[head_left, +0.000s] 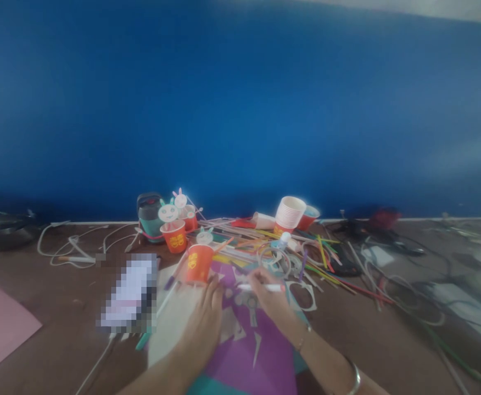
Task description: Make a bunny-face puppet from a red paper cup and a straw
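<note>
My right hand (271, 296) pinches a white marker (273, 287) with a reddish end, held almost level above the purple paper (265, 356). My left hand (205, 315) lies with fingers stretched out over a white sheet (170, 323), its fingertips beside the base of a red paper cup (200, 263) with yellow print. Whether they touch the cup I cannot tell. Above this cup's rim shows a small pale paper figure with greenish ears (205, 236). White paper scraps (257, 348) lie on the purple sheet.
Behind stand red cups with rabbit faces (173, 238), a teal and dark container (150, 216) and stacked paper cups (290, 213). Colored strips (240, 241) are strewn across the brown table (76, 307). A blurred-out phone (129, 291) lies left; cables (413, 312) run right.
</note>
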A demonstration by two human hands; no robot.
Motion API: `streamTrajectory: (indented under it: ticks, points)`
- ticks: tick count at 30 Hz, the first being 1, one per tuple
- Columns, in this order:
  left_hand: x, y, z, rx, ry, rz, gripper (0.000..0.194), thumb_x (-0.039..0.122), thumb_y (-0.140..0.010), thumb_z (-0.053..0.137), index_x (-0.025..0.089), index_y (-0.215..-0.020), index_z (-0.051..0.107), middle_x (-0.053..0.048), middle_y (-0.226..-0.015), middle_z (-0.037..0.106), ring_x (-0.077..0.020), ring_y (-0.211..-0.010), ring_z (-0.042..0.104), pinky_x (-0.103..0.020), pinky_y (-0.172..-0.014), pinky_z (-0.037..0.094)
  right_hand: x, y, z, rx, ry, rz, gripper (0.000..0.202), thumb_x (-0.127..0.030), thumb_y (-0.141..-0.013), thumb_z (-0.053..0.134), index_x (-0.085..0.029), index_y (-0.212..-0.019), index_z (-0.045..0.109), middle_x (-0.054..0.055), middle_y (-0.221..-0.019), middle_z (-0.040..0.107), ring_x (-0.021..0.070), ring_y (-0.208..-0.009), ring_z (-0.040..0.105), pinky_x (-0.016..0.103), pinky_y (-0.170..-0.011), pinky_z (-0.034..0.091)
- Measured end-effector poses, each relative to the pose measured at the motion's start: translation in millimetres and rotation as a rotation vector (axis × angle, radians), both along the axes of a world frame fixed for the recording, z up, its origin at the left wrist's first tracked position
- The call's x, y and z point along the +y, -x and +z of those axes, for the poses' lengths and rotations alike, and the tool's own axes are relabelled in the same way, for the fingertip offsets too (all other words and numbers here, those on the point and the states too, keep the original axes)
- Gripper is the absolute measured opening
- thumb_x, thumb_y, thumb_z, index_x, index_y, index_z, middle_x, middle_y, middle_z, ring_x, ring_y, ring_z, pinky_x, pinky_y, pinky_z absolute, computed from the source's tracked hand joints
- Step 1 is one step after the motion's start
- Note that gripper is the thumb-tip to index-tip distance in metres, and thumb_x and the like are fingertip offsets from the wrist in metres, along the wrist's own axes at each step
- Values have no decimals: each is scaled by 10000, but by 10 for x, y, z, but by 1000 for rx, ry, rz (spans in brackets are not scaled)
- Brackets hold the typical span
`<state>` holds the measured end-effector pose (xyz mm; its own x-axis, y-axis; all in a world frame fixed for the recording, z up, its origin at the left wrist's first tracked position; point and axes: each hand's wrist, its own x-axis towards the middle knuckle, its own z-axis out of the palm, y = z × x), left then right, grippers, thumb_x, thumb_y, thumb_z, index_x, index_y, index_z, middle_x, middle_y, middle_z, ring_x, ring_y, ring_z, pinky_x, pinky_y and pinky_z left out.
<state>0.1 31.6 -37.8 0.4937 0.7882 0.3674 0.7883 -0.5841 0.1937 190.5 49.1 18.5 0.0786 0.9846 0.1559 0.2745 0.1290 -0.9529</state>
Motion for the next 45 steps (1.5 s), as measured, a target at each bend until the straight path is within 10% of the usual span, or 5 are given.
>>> streamTrajectory:
  ticks: [9,23,45]
  points:
    - [56,-12,207,-143,139,51,368,-20,-823,335,159,-1081,526,-104,-1012,628,-252,-952,601,-454,-870,492,-28,30,-32,32,25,101,120,-273,-745,590,-211,-657,536,-28,-588,568,133,-550,513,247,-534,430]
    - [9,-37,189,-622,213,-103,196,219,-936,453,207,-1086,578,-72,-959,699,-202,-873,679,-332,-791,556,-11,7,-50,249,200,177,286,-412,-692,697,-195,-596,538,-42,-515,533,115,-506,517,232,-508,399]
    - [-62,-41,327,-512,319,-218,266,260,-971,410,186,-842,631,-14,-680,649,-131,-592,595,-200,-582,423,-88,18,42,147,255,358,267,-368,-721,677,-185,-577,544,-39,-537,518,88,-471,425,212,-451,329]
